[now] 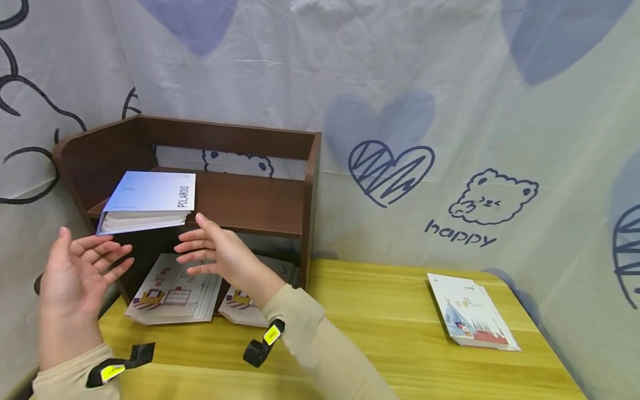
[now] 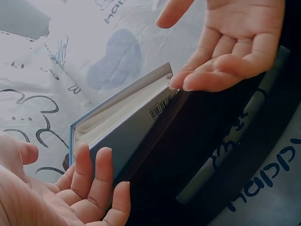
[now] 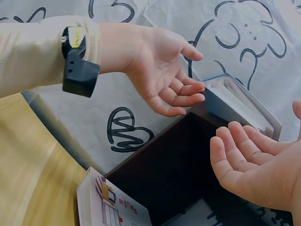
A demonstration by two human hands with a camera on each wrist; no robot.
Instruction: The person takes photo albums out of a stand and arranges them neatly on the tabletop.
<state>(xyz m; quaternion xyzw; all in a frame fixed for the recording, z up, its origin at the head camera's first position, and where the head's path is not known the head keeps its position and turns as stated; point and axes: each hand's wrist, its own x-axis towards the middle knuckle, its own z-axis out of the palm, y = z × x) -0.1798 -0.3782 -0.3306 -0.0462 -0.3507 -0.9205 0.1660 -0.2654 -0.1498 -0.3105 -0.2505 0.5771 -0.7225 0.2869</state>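
Note:
A thick blue-and-white photo album marked POLAROID lies on the upper shelf, its page edges facing me and its front end jutting past the shelf. My left hand is palm up with loose fingers, its fingertips at the album's near left corner; whether they touch is unclear. The right hand has its fingers spread loosely near the album's right corner, holding nothing. In the left wrist view, a barcode shows on the underside of the album. The right wrist view shows both hands beside the album.
The dark brown shelf unit stands on a yellow wooden table. Its lower compartment holds a white picture book and another book, partly behind my right arm. A third book lies at the table's right. Patterned cloth hangs behind.

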